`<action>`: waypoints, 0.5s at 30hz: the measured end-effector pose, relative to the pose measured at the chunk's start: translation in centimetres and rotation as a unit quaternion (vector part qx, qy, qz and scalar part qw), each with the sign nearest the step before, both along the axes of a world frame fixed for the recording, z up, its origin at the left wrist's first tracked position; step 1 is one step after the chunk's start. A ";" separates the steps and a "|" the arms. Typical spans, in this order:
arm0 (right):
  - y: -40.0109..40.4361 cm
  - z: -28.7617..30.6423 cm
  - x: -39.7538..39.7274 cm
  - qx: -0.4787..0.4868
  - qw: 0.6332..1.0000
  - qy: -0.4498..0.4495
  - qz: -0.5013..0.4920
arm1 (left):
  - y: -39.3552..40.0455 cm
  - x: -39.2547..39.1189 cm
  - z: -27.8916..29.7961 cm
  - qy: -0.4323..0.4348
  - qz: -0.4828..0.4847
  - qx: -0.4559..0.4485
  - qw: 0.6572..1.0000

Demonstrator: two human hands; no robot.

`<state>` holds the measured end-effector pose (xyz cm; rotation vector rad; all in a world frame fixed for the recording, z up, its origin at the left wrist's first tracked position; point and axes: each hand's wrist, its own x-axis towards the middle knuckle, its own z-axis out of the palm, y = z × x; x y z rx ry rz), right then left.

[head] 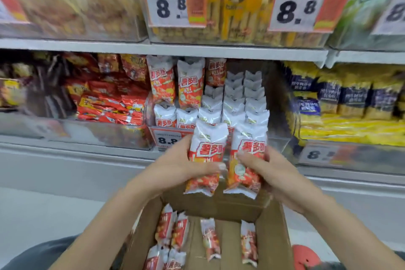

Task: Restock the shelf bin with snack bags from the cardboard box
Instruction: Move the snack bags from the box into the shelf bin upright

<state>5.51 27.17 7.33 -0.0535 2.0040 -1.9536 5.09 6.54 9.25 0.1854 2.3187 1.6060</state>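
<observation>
Two snack bags, white-topped with red and orange print, held upright side by side above the cardboard box (274, 237) and in front of the shelf bin (278, 138). Left bag (208, 151): gripped in left hand (175, 171), thumb laid across its front, fingers wrapped behind. Right bag (247, 160): gripped in right hand (274, 171), thumb on its front, fingers curled round the far edge. Bags just beside each other, near touching along the inner edges.

Shelf bin: clear-walled, on the middle shelf, stocked with rows of matching bags (232, 103) standing upright, three taller ones at the back left. Price tag (166, 138) on bin front, partly hidden by the left bag.

Cardboard box: open, below the hands, holding loose bags (210, 239) of the same kind, some upright, some leaning.

Neighbouring stock: red packets (109, 103) in the bin to the left; yellow and blue packets (350, 98) to the right; yellow packs (236, 6) with two price cards (298, 6) on the shelf above. Red rounded object (304, 256) at lower right, kind not discernible.
</observation>
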 end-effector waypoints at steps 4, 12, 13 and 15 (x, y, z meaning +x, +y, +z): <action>0.2 3.6 -4.3 -0.085 0.994 0.027 -0.066 | 0.6 -1.4 2.0 0.079 0.032 0.008 0.996; -1.7 5.7 -14.6 -0.026 0.990 0.090 -0.104 | 0.3 -4.5 0.4 0.135 0.033 0.018 0.990; -2.2 5.7 -15.6 -0.005 0.986 0.115 -0.122 | 0.4 -4.8 0.4 0.144 0.039 0.023 0.989; -3.2 5.5 -17.3 0.053 0.976 0.159 -0.141 | 0.4 -5.4 0.2 0.160 0.054 0.035 0.985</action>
